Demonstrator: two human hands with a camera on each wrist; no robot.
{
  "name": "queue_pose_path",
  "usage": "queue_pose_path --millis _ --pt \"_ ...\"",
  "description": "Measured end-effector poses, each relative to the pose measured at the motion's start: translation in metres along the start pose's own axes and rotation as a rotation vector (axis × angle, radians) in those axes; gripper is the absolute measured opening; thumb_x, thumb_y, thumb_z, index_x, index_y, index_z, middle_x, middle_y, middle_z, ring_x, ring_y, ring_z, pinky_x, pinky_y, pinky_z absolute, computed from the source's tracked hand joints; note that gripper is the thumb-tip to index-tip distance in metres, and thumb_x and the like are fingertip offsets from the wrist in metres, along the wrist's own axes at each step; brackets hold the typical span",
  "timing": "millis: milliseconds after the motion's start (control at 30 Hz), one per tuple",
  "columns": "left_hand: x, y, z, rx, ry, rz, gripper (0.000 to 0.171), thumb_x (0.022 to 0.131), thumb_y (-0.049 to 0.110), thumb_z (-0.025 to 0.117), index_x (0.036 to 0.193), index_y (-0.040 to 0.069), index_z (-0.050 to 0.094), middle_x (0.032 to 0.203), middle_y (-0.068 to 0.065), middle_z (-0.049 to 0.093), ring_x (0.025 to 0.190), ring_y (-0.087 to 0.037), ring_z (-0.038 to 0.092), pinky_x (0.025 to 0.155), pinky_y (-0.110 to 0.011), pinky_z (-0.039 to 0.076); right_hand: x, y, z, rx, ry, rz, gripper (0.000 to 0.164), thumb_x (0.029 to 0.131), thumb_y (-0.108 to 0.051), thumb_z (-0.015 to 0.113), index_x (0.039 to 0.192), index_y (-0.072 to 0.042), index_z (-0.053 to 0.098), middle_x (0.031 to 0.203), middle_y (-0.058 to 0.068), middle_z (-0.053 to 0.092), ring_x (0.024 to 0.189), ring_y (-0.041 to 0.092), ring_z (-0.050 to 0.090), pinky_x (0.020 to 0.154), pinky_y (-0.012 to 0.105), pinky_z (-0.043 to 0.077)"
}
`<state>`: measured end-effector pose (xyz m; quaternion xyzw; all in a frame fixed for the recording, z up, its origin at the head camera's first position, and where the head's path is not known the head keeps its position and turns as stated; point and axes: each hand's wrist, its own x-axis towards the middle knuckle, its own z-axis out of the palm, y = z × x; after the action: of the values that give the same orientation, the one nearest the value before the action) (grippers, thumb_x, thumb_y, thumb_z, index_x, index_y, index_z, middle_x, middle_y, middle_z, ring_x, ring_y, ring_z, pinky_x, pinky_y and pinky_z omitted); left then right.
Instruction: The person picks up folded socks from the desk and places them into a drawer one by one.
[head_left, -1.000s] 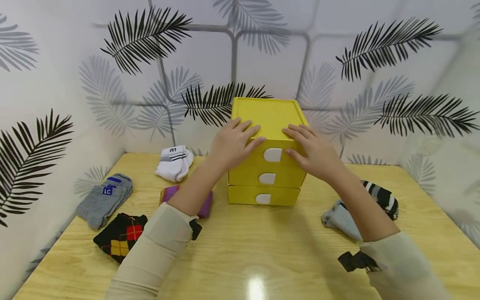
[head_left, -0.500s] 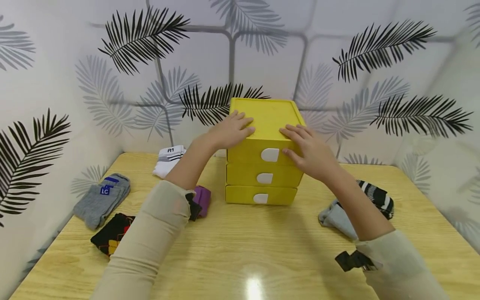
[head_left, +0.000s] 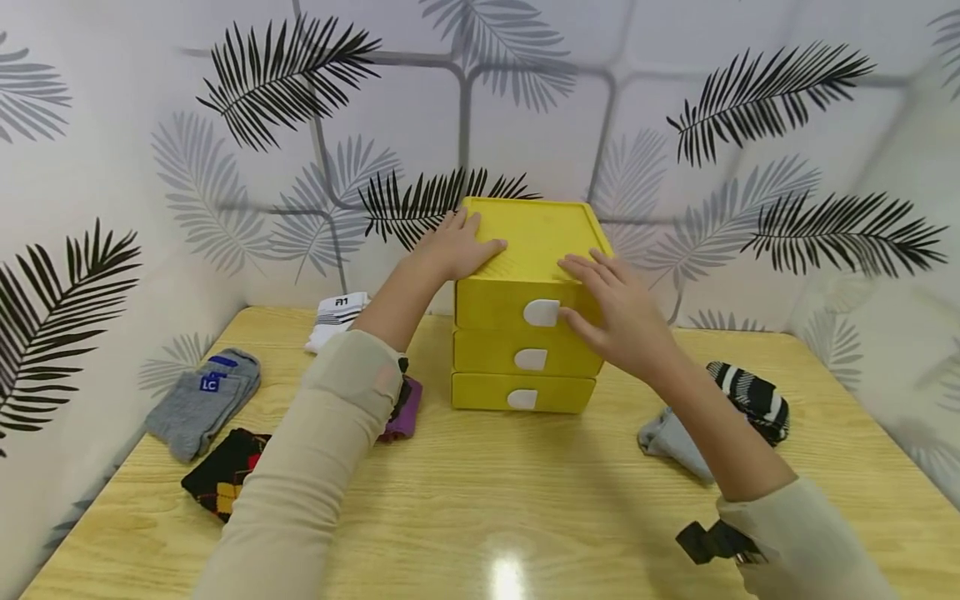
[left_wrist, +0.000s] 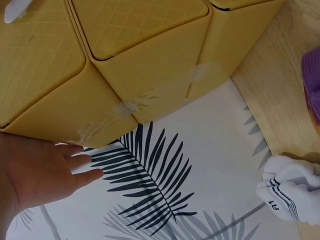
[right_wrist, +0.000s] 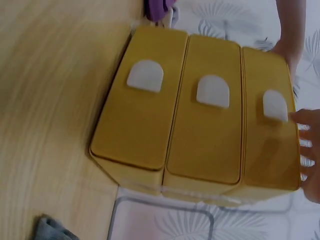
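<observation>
A yellow three-drawer box (head_left: 525, 350) stands at the back of the wooden table, all its drawers closed. My left hand (head_left: 455, 246) lies at the box's upper left edge, fingers stretched out, thumb over the top. In the left wrist view, that hand (left_wrist: 42, 172) shows flat beside the box's taped side wall. My right hand (head_left: 618, 312) rests its fingers on the front right of the top. Its thumb reaches down the front to the white tab (head_left: 542, 312) of the top drawer; whether it touches the tab I cannot tell.
Left of the box lie white socks (head_left: 335, 321), purple socks (head_left: 403, 412), grey socks (head_left: 206, 400) and black argyle socks (head_left: 225, 475). Light grey socks (head_left: 678, 442) and black-and-white socks (head_left: 753, 400) lie to the right. A leaf-patterned wall covering (head_left: 540, 125) rises close behind.
My left hand has slid from the front left of the top back to the left edge. My right thumb has come closer to the top tab. The box stays put.
</observation>
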<state>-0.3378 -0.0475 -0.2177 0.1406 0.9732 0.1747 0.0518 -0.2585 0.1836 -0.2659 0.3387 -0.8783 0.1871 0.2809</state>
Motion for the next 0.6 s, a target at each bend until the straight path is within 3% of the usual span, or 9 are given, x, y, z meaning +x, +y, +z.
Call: queue_pose_path --millis 100,167,267,433,500,600 --pt "0.0 0.0 0.002 -0.007 0.002 -0.013 0.074 0.095 0.055 0.026 0.148 0.01 0.002 0.152 -0.009 -0.008 0.137 -0.026 -0.004 0.108 -0.045 0.005 -0.008 -0.018 0.002 0.291 0.096 0.008 0.041 0.086 -0.007 0.063 0.126 -0.002 0.052 0.124 0.01 0.054 0.12 0.027 0.043 0.101 0.039 0.03" --pt "0.001 0.001 0.002 -0.011 0.0 -0.018 0.074 0.095 0.056 0.026 0.148 0.011 0.002 0.152 -0.009 -0.008 0.137 -0.026 -0.002 0.108 -0.045 0.007 -0.014 -0.029 0.001 0.576 0.076 0.099 0.035 0.09 -0.006 0.059 0.124 -0.001 0.053 0.12 0.01 0.057 0.115 0.024 0.049 0.097 0.036 0.036" --pt "0.002 0.001 0.002 -0.008 0.0 -0.022 0.075 0.094 0.056 0.026 0.148 0.011 0.001 0.152 -0.008 -0.008 0.137 -0.028 0.002 0.108 -0.045 0.01 -0.02 -0.039 0.003 0.996 -0.058 0.352 0.034 0.096 -0.016 0.05 0.123 0.003 0.05 0.118 0.013 0.057 0.109 0.027 0.054 0.093 0.035 0.041" --pt "0.0 0.002 0.002 0.003 -0.001 -0.041 0.075 0.094 0.056 0.026 0.148 0.01 0.001 0.152 -0.008 -0.008 0.136 -0.03 0.009 0.107 -0.045 0.015 -0.02 -0.039 0.011 1.536 -0.357 0.764 0.058 0.1 -0.036 0.035 0.137 0.009 0.029 0.137 0.024 0.037 0.113 0.03 0.051 0.097 0.038 0.036" --pt "0.0 0.002 0.002 0.006 -0.004 -0.045 0.076 0.094 0.056 0.026 0.148 0.01 0.001 0.152 -0.008 -0.008 0.136 -0.03 0.011 0.106 -0.045 0.016 -0.018 -0.036 0.015 1.715 -0.425 0.884 0.067 0.098 -0.044 0.034 0.141 0.005 0.021 0.144 0.021 0.027 0.117 0.029 0.048 0.1 0.038 0.032" --pt "-0.001 0.003 0.002 0.006 -0.007 -0.047 0.075 0.094 0.056 0.026 0.148 0.01 0.0 0.152 -0.008 -0.008 0.136 -0.03 0.012 0.106 -0.045 0.017 -0.015 -0.032 0.02 1.957 -0.44 1.023 0.075 0.094 -0.052 0.038 0.146 -0.003 0.015 0.149 0.013 0.018 0.122 0.027 0.042 0.103 0.037 0.028"
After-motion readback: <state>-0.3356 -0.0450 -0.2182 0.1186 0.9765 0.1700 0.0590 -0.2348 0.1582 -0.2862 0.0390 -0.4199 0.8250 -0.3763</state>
